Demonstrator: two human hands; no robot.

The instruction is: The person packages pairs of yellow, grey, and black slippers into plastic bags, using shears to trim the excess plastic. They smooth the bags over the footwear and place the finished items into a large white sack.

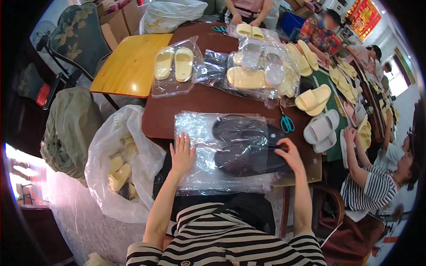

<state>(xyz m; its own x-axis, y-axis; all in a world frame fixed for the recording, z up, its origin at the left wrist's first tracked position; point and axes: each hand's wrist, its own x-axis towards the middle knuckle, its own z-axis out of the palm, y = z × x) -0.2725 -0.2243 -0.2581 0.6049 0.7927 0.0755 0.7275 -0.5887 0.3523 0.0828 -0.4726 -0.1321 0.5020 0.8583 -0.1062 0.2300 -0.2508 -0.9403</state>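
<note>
Dark slippers (276,162), partly in clear bag (205,135), sack (144,164) holding yellow slippers (119,177)

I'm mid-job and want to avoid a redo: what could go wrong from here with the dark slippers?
1. The dark slippers jut past the right edge of the wrinkled clear plastic, so the film might snag or bunch on them.
2. The teal-handled scissors lie close to the slippers, just beyond the right hand; a careless sweep could knock them.
3. The left hand lies flat on the plastic; if it lifts, the film might shift.
</note>
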